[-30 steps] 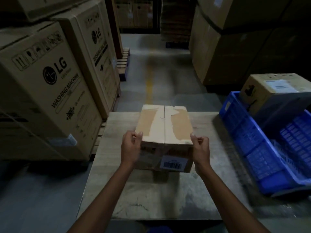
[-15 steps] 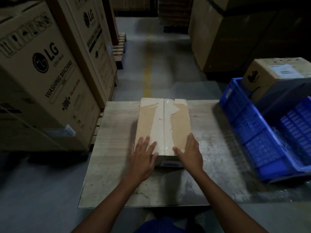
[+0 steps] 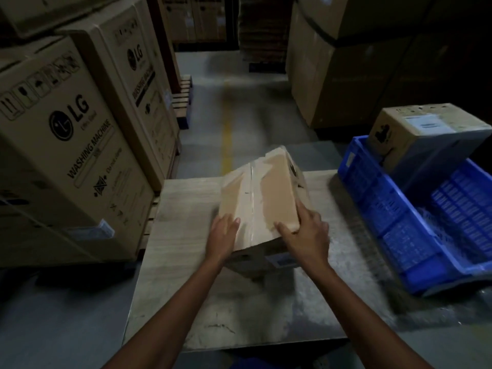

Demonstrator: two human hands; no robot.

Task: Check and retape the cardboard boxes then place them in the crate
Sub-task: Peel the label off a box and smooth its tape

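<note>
Box (image 3: 259, 198) now tilted, rotated toward crate (image 3: 378, 209); left hand (image 3: 223, 235) and right hand (image 3: 307, 237) grip its near corners

- The left forearm (image 3: 173, 310) and the right forearm (image 3: 367, 310) are bare. Both reach forward from the lower edge and come closer together toward the hands.
- The left hand (image 3: 223, 237) shows its back. Its fingers (image 3: 233, 222) bend over the near left corner of the box (image 3: 266, 187); the thumb is hidden.
- The right hand (image 3: 306, 235) grips the near right corner, thumb on top and the other fingers along the right side.
- Both wrists are nearly straight.
</note>
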